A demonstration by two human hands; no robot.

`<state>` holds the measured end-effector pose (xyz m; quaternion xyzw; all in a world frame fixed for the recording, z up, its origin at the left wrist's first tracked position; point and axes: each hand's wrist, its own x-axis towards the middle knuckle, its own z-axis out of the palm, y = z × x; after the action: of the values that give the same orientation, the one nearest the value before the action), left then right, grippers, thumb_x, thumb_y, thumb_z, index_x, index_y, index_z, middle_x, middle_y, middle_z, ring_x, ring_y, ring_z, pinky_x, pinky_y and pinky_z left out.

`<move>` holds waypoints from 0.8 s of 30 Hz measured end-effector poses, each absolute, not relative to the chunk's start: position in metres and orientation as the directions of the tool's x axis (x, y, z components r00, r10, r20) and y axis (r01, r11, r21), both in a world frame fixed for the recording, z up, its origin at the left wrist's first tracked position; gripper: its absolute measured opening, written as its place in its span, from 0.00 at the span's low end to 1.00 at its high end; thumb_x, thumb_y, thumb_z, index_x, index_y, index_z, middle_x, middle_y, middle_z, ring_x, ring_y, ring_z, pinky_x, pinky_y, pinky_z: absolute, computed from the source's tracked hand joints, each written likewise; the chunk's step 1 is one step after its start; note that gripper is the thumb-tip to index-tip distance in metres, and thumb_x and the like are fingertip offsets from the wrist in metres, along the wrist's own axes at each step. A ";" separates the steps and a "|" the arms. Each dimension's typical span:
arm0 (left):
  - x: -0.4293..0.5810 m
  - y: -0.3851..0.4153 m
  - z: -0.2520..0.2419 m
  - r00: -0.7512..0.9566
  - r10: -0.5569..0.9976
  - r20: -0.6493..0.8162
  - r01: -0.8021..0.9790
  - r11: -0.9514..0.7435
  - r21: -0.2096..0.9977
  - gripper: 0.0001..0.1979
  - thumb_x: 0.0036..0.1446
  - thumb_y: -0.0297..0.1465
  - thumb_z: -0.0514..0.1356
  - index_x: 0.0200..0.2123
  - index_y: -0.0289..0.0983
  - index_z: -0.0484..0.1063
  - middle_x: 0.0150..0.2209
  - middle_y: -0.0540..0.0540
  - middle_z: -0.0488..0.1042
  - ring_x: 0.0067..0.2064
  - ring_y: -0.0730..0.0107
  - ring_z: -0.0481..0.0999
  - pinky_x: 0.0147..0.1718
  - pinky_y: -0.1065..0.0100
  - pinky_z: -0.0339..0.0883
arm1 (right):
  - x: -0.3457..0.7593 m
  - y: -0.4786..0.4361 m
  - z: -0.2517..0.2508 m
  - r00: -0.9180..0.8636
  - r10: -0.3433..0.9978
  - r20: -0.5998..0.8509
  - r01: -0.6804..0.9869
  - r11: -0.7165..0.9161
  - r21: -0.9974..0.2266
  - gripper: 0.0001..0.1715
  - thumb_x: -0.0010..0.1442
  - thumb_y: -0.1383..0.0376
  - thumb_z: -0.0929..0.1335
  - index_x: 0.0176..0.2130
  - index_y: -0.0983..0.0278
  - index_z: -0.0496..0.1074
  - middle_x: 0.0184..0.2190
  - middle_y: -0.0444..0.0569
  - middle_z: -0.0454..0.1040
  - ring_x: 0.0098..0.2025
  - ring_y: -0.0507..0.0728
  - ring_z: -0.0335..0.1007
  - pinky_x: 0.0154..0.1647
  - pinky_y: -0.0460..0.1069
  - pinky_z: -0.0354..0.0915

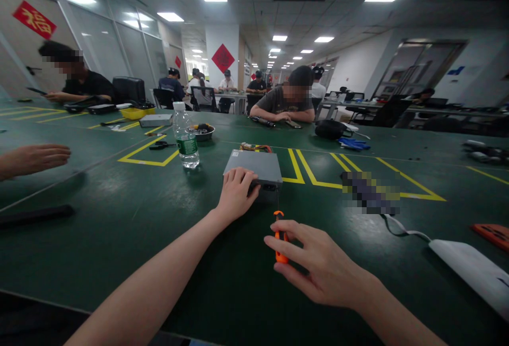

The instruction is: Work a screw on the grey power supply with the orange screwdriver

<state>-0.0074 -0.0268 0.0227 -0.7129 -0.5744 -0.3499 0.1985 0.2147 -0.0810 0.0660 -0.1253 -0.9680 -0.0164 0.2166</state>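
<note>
Head view: the left hand [237, 192] rests on the box [256, 163] on the table [222, 303]; whether it clamps cannot be told. The right hand [318, 262] pinches the screwdriver [281, 255], shaft toward the box. Off-axis pressure could cause slipping; light bracing, box rotation.

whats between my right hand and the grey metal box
In the head view, the orange screwdriver: the right hand holds its handle, and its thin shaft points toward the grey metal box. Whether the tip touches is too fine to tell.
</note>
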 end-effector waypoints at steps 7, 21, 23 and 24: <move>-0.007 -0.028 0.024 0.088 0.690 0.718 0.964 -0.240 0.113 0.10 0.56 0.34 0.55 0.42 0.39 0.65 0.43 0.44 0.67 0.47 0.59 0.64 0.46 0.58 0.57 | 0.211 -0.080 0.060 -0.865 0.292 0.408 0.278 0.956 -0.094 0.14 0.61 0.58 0.63 0.43 0.66 0.66 0.46 0.56 0.69 0.38 0.58 0.70 0.35 0.52 0.66; -0.007 -0.028 0.023 0.087 0.680 0.728 0.961 -0.250 0.118 0.10 0.56 0.33 0.55 0.42 0.39 0.65 0.43 0.44 0.67 0.47 0.59 0.64 0.45 0.58 0.58 | 0.211 -0.079 0.058 -0.867 0.270 0.419 0.249 0.963 -0.105 0.17 0.62 0.57 0.63 0.46 0.66 0.65 0.47 0.56 0.69 0.39 0.57 0.68 0.36 0.52 0.64; -0.007 -0.028 0.023 0.088 0.681 0.727 0.960 -0.253 0.121 0.10 0.56 0.33 0.55 0.42 0.39 0.65 0.43 0.44 0.67 0.46 0.59 0.64 0.45 0.58 0.58 | 0.211 -0.079 0.057 -0.861 0.298 0.412 0.266 0.954 -0.135 0.17 0.61 0.57 0.64 0.46 0.66 0.65 0.47 0.55 0.69 0.39 0.57 0.68 0.37 0.52 0.65; -0.007 -0.028 0.024 0.088 0.682 0.726 0.959 -0.254 0.123 0.10 0.56 0.33 0.55 0.42 0.39 0.65 0.43 0.44 0.67 0.46 0.59 0.64 0.45 0.58 0.58 | 0.211 -0.079 0.057 -0.862 0.310 0.401 0.274 0.951 -0.145 0.18 0.61 0.56 0.64 0.45 0.66 0.65 0.47 0.55 0.69 0.39 0.58 0.68 0.37 0.52 0.65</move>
<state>-0.0073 -0.0279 0.0235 -0.7103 -0.5777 -0.3500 0.1983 0.2114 -0.0792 0.0574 -0.1514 -0.9640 0.0414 0.2145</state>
